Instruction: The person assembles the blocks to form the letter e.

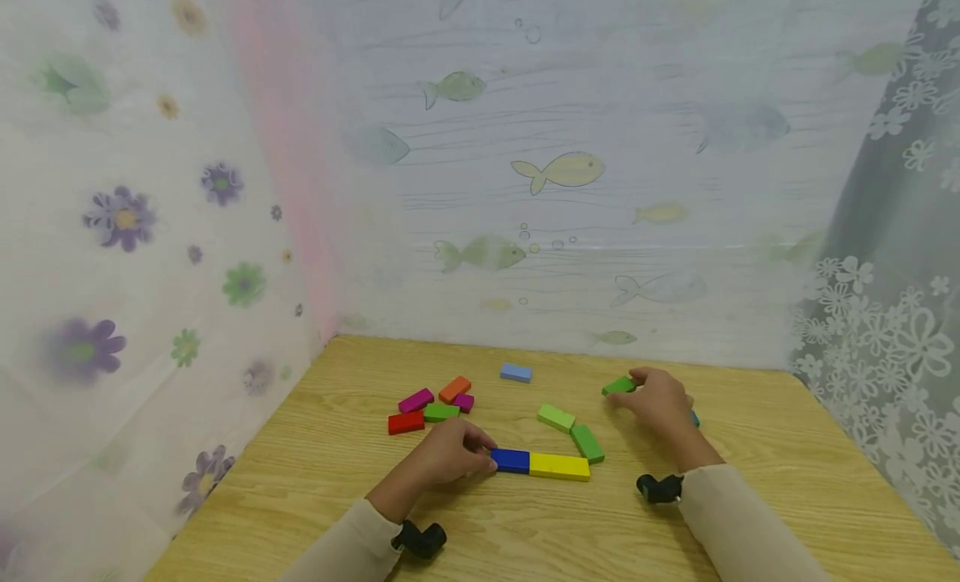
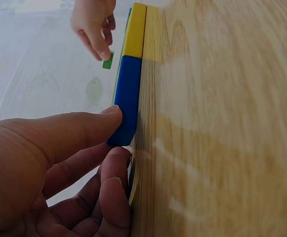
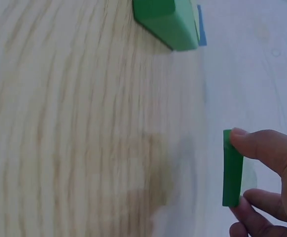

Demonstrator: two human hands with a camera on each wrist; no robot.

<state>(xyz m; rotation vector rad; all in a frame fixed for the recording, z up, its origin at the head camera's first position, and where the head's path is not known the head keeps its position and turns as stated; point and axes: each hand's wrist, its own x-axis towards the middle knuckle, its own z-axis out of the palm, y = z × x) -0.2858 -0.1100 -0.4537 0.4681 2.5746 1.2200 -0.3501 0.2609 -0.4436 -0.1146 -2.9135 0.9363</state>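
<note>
In the head view my left hand [image 1: 453,454] is at the left end of a blue block [image 1: 511,460], pinching that end between thumb and finger. The blue block lies end to end with a yellow block [image 1: 559,466], making one straight row on the table. In the left wrist view the thumb lies against the side of the blue block [image 2: 127,94]. My right hand [image 1: 660,403], farther back on the right, grips a green block [image 1: 618,386]. The right wrist view shows this green block [image 3: 232,170] held by its two ends between thumb and fingers.
Behind the row lie a light green block [image 1: 556,418] and another green block [image 1: 587,444]. Left of them sit a red block [image 1: 406,423], an orange block [image 1: 455,389] and several others. A light blue block [image 1: 516,373] lies at the back. Patterned curtains [image 1: 570,257] surround the wooden table [image 1: 315,482].
</note>
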